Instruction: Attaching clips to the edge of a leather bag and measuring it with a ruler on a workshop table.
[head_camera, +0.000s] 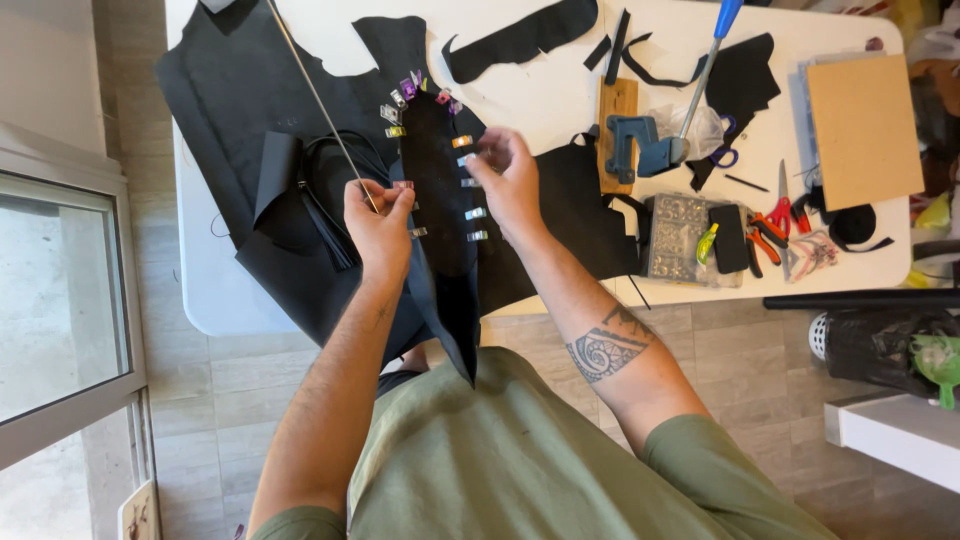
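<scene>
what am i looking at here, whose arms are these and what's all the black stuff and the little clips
This is one picture from a camera worn on a person's head, looking down, so the two bare arms belong to the wearer. There is no machine.

The left hand and the right hand hold up a long black leather piece between them. Small coloured clips are pinned along its edges. The left hand also pinches a thin rod that slants up and away.

Below is a white table covered with more black leather sheets and cut scraps. To the right lie a blue hand press, a clear box of small metal parts, red scissors, pliers and a brown board.
</scene>
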